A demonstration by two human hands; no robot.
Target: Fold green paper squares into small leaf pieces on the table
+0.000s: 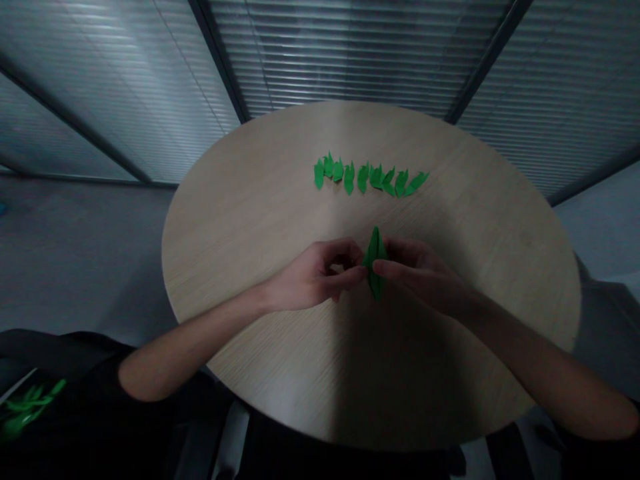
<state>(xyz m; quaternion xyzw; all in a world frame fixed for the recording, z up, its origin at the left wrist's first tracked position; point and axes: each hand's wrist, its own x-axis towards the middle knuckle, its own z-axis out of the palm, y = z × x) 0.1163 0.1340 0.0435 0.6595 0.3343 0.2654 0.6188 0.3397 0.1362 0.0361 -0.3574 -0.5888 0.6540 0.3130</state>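
Note:
Above the middle of the round table, both hands hold one piece of folded green paper [375,257], a narrow diamond standing upright with a crease down its middle. My left hand [333,270] pinches its left edge between thumb and fingertips. From the other side, my right hand [417,270] grips it, the thumb pressed on the face near me and the fingers partly hidden behind. Beyond the hands lies a row of small folded green paper pieces [349,179], several of them with pointed tips, some touching or overlapping.
The pale wooden round table [240,200] stands against glass partitions with blinds [350,60]. At the lower left, more bright green pieces [33,407] show against something dark. Grey floor [75,253] lies to the left. A shadow falls across the table's near part.

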